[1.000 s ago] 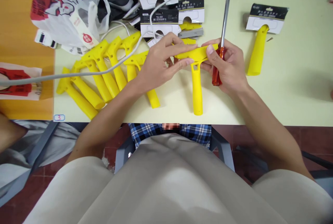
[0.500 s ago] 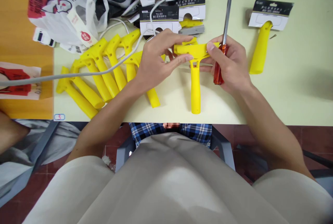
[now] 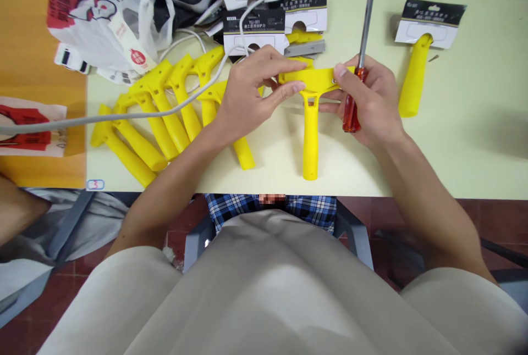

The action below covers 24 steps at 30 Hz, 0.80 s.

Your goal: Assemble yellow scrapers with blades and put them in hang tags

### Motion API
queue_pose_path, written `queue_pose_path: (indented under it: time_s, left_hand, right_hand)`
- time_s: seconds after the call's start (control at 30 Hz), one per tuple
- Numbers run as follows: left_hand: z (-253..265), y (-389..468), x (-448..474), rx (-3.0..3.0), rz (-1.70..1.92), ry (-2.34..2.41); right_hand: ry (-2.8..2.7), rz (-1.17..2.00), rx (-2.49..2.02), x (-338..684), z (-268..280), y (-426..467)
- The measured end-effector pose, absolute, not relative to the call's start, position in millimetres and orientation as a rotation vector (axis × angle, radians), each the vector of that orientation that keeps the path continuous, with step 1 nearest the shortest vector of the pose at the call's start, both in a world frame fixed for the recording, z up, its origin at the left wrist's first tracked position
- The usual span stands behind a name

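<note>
1. Yellow scraper [image 3: 311, 118]: between the fingers of both hands. Neither hand is nearer; each touches one end of the head.
2. Axes: head crosswise, bridging from the left fingers to the right fingers. The handle, the long part, points from between the fingers toward the body. Neither hand grips it; cannot tell if its end touches the tabletop [image 3: 474, 140].
3. Left hand [image 3: 251, 94]: fingers nearly closed in a loose pinch on the head's left end, thumb on the near edge, forefinger along the far edge.
4. Right hand [image 3: 373, 96]: thumb pressed on the head's right end, just beside a small shiny spot; other fingers curled, partly hidden behind.
5. Screwdriver [image 3: 364, 44]: red grip caught in the right hand between thumb and curled fingers. Shaft runs beyond the fingers, away from the body, so the working end lies well apart from the head.
6. Other yellow scrapers [image 3: 175, 129]: left of the left fingers, some partly behind that forearm. Carded scraper [image 3: 414, 80]: right of the right fingers, apart.
</note>
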<state>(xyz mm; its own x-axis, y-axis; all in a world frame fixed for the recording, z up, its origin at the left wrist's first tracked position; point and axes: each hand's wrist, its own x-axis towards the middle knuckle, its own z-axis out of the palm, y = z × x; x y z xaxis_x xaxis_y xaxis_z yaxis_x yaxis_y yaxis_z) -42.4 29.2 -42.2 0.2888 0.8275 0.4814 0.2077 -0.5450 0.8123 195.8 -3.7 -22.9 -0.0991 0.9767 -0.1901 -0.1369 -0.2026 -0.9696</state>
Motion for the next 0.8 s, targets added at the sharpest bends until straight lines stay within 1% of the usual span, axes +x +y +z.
queue_pose_path:
  time_s: [0.3, 0.53, 0.67, 0.8]
  left_hand:
    - [-43.8, 28.0, -41.8, 1.771, 1.252, 0.954]
    - [-38.4, 27.9, -43.7, 1.718, 1.255, 0.945]
    - [-36.3, 27.2, -42.5, 1.645, 1.272, 0.91]
    - [-29.8, 32.0, -48.4, 1.701, 1.196, 0.916]
  right_hand:
    - [-1.041, 1.475, -1.208, 199.7, -27.1, -1.7]
    - [-1.061, 1.545, -1.142, 198.5, -25.6, -2.4]
    - [-1.062, 1.521, -1.154, 195.3, -26.0, -2.9]
    - [-1.036, 1.493, -1.162, 196.0, -23.3, -1.8]
